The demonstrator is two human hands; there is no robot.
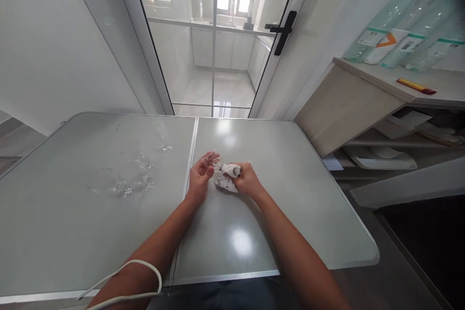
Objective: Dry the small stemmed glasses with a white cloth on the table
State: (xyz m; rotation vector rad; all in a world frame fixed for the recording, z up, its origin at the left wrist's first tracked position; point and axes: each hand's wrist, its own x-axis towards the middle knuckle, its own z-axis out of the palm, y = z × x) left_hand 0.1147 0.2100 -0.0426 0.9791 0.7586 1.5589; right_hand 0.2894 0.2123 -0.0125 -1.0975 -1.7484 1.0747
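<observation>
In the head view, my left hand (200, 175) is closed, thumb and fingers pinching a thin, clear, shiny strand too small to name. My right hand (248, 180) grips a bunched white cloth (228, 181) just beside it. The cloth has a rolled end facing up, and its front part reaches to the shiny strand near my left fingertips. To the left on the table lie several clear, glittering strand-like pieces (125, 189), some in thin loops. Whatever lies inside the cloth's folds is hidden.
Both hands are above a grey-green folding table (308, 218) with a metal seam. A white cable (145, 264) loops by my left forearm. At right, a wooden shelf (348, 92) holds plastic bottles (392, 34) and a yellow-red tube (416, 86). A glass door (214, 68) stands behind.
</observation>
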